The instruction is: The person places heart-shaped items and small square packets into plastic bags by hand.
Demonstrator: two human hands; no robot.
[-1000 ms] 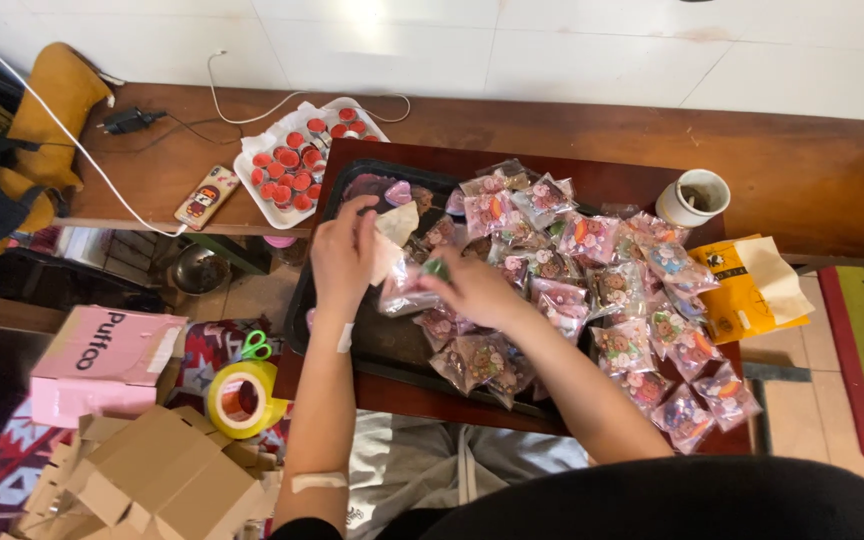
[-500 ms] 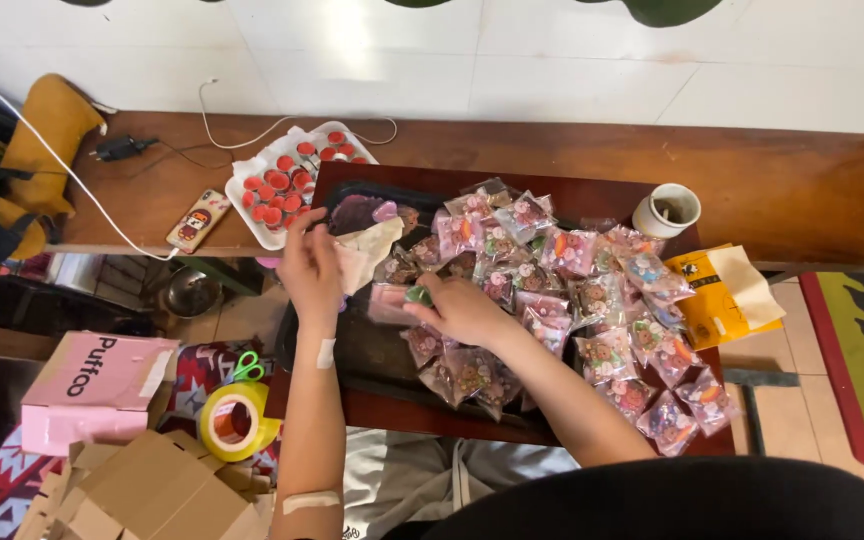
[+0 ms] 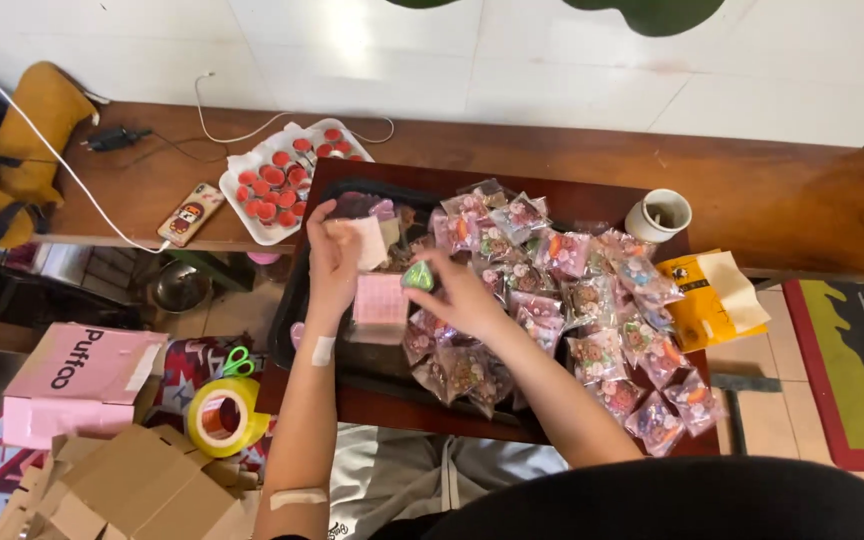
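Observation:
My left hand (image 3: 332, 262) holds a folded pale paper (image 3: 366, 240) and the top of a clear pink plastic bag (image 3: 380, 302) above a black tray (image 3: 302, 300). My right hand (image 3: 457, 290) pinches a small green cone-shaped piece (image 3: 416, 277) just right of the bag's mouth. A heap of filled clear packets with colourful small items (image 3: 572, 300) covers the right half of the tray and the dark red table (image 3: 372, 410).
A white tray of red round pieces (image 3: 282, 180), a phone (image 3: 192, 213) and a charger cable lie on the wooden bench behind. A white cup (image 3: 658, 214) and yellow envelope (image 3: 712, 295) sit right. Tape roll (image 3: 220, 416), green scissors, pink box (image 3: 77, 375) and cardboard boxes lie left.
My left hand lifted the paper and pink bag upright. My right hand raised the green piece toward the bag's mouth. The view shifted slightly.

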